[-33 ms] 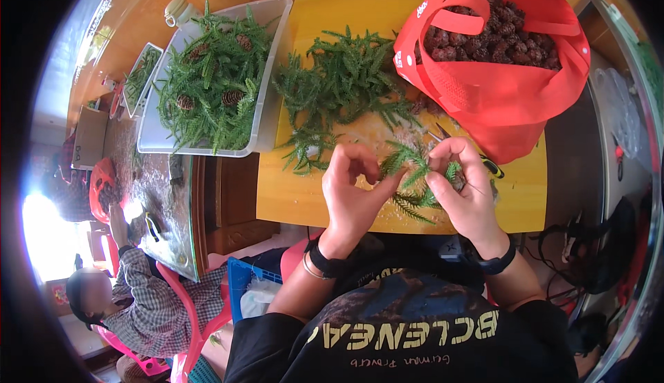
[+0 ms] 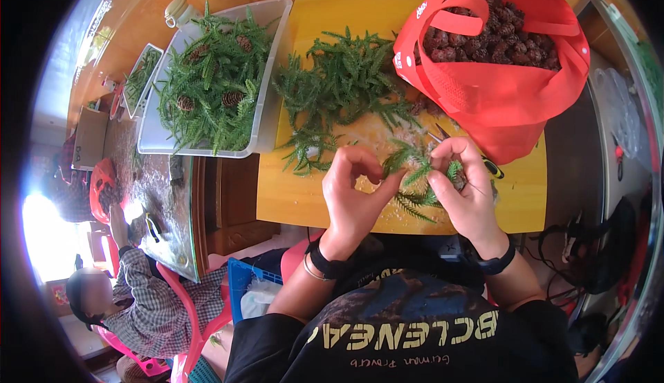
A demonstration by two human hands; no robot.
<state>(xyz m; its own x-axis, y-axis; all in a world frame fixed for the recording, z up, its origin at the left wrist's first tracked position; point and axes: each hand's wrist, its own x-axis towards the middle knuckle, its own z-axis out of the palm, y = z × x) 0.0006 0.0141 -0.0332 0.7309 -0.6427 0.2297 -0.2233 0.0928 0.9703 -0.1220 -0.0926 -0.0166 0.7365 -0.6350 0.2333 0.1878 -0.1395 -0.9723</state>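
Observation:
In front of me, my right hand (image 2: 474, 193) pinches a green artificial pine sprig (image 2: 400, 156) between thumb and forefinger. On the sprig's left side, the thumb and forefinger of my left hand (image 2: 351, 193) close on its needles. The sprig's short branches spread between both hands, low over the yellow table (image 2: 290, 206). Just beyond my right hand lies a tool with metal jaws (image 2: 440, 132) and a yellow-and-black handle (image 2: 493, 168), partly covered by that hand. A loose pile of similar sprigs (image 2: 353, 71) lies farther back.
A translucent bin (image 2: 277, 58) at the left holds sprigs and several pine cones. At the back right a red bag (image 2: 498, 106) is full of dark pine cones. Another person (image 2: 159, 307) sits at a separate table on the left. A blue crate (image 2: 238, 283) stands beside me.
My left hand has shifted very slightly to the right. Both hands keep their pinch on the sprig, and nothing else has visibly moved.

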